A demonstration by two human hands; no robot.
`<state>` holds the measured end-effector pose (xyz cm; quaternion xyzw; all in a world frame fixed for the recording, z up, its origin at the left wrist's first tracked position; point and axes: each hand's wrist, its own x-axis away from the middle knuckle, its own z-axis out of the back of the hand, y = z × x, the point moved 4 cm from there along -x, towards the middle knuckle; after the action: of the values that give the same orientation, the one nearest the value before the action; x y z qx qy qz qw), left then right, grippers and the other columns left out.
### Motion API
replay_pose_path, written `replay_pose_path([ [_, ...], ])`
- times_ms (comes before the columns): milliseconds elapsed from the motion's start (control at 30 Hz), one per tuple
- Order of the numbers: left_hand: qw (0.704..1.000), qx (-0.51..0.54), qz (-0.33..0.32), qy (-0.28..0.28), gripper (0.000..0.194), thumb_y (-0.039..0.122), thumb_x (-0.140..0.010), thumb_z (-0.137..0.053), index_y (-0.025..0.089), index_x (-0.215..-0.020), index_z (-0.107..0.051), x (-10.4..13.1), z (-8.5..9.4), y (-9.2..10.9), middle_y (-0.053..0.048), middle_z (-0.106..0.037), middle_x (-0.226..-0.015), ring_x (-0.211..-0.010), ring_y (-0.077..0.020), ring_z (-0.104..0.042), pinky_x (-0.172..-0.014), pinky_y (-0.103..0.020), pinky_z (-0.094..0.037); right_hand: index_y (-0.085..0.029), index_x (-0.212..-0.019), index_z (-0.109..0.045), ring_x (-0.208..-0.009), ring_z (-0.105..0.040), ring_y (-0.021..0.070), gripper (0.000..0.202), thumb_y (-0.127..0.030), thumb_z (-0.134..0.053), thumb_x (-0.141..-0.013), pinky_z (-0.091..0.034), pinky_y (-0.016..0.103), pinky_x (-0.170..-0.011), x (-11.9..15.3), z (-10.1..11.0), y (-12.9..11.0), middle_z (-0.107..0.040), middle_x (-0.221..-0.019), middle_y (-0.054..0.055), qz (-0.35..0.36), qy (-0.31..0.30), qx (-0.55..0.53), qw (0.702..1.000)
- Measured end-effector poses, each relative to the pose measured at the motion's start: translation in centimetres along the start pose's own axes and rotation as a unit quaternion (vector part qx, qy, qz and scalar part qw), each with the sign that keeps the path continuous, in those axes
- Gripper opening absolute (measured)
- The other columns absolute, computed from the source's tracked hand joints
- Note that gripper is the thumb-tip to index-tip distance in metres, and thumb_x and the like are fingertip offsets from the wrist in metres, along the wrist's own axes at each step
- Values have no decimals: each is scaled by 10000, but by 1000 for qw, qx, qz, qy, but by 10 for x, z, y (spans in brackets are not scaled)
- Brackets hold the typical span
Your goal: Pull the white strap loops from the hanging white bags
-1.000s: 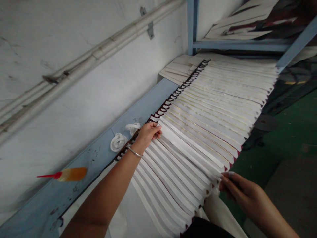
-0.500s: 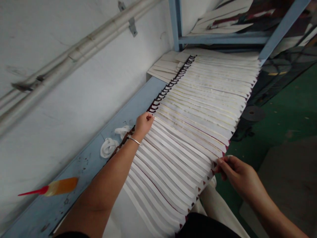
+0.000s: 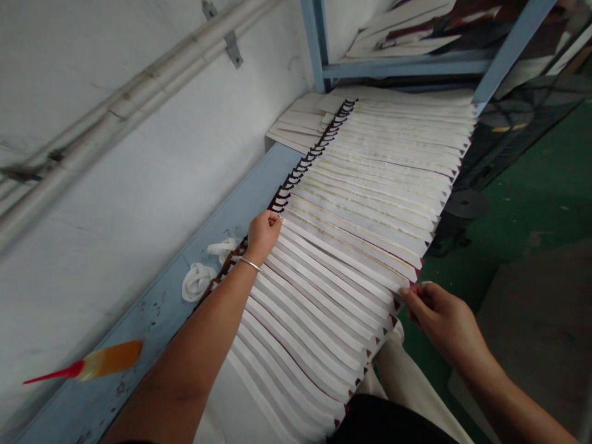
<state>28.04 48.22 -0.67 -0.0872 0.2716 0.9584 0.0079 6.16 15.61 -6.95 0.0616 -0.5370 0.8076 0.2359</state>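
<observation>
Many overlapping white sheets (image 3: 365, 185) lie fanned out in a long row, only a narrow strip of each showing. Dark scalloped tips line their left ends, and small dark points line the right. My left hand (image 3: 264, 234), with a bangle at the wrist, pinches the left end of one white sheet (image 3: 333, 251) near mid-row. At the other end of that sheet, my right hand (image 3: 435, 311) is closed in a pinch on its edge. Beyond my hands, yellowish lines run along the sheets; the nearer ones look plain white.
A bottle of amber liquid with a red nozzle (image 3: 87, 362) lies on the blue table (image 3: 176, 246) at left. White coiled bands (image 3: 198, 282) sit beside the row. Pipes (image 3: 124, 105) run along the wall. A blue metal frame (image 3: 407, 66) stands at the far end.
The whole view has shifted slightly, so things appear a little farther left. Both hands keep their pinch at the two ends of the sheet, with the right hand slightly farther up the row.
</observation>
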Motion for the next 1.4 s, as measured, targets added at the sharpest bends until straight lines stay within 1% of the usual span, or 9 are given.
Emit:
replay_pose_path([
  [300, 1000, -13, -1, 7, 128, 285, -789, -649, 166, -742, -639, -5, -5, -4, -26, -644, -687, -660, -168, -568, -656, -272, -411, -235, -667, -519, -463, -464, 134, 401, -609, -580, -800, -345, 260, -463, 1, -2, -2, -551, -501, -14, 36, 27, 9, 999],
  [667, 999, -40, -2, -2, 115, 258, -824, -649, 180, -749, -612, -4, -8, -4, -38, -664, -728, -693, -182, -591, -664, -278, -413, -241, -643, -520, -469, -480, 148, 416, -643, -543, -746, -350, 281, -485, -1, 0, -2, -555, -508, -6, 51, 49, 70, 995],
  [867, 999, -36, -3, -5, 127, 240, -835, -645, 186, -738, -584, -2, -8, -3, -34, -662, -730, -699, -181, -597, -667, -277, -413, -244, -656, -503, -467, -492, 149, 411, -626, -523, -805, -346, 282, -488, -1, -3, 0, -554, -525, -11, 73, 56, 97, 991],
  [967, 998, -66, -6, -4, 161, 241, -840, -648, 196, -715, -557, -2, -8, -1, -30, -651, -718, -693, -184, -594, -663, -279, -410, -244, -682, -505, -478, -544, 170, 391, -599, -499, -845, -350, 286, -491, 1, -4, -1, -583, -549, -1, 80, 56, 156, 983],
  [1033, 994, -109, -10, -11, 176, 254, -852, -648, 198, -718, -549, -2, -7, 3, -39, -644, -722, -701, -197, -596, -672, -293, -416, -243, -727, -527, -472, -564, 198, 365, -575, -489, -874, -318, 292, -466, 2, -3, -3, -599, -566, 9, 82, 61, 256, 961],
  [1100, 987, -157, -15, -19, 155, 273, -867, -643, 191, -760, -567, -1, -5, 8, -59, -647, -754, -729, -220, -607, -685, -313, -428, -231, -815, -572, -514, -596, 230, 319, -513, -467, -919, -313, 303, -451, 5, -1, -11, -643, -649, 41, 129, 76, 357, 922],
  [1200, 976, -210, -53, 10, 98, 264, -892, -612, 166, -895, -615, 12, 4, 22, -111, -660, -914, -846, -254, -627, -742, -345, -458, -165, -983, -642, -728, -647, 273, 239, -277, -433, -954, -466, 357, -572, 12, -5, -33, -674, -834, 108, 292, 85, 416, 857],
  [1300, 958, -215, -189, 14, 187, 223, -948, -506, 169, -1050, -653, 45, 5, 44, -133, -646, -1090, -1044, -260, -606, -893, -374, -469, -100, -1164, -647, -957, -617, 297, 313, -119, -443, -927, -528, 425, -816, 15, -21, -57, -677, -1030, 157, 418, 66, 385, 821],
  [1400, 932, -198, -299, -48, 312, 239, -985, -448, 203, -1232, -634, 81, -6, 56, -123, -605, -1297, -1253, -253, -532, -1016, -404, -431, -80, -1259, -618, -1174, -546, 296, 367, -85, -437, -940, -504, 422, -965, 11, -50, -77, -617, -1316, 170, 487, 23, 328, 809],
])
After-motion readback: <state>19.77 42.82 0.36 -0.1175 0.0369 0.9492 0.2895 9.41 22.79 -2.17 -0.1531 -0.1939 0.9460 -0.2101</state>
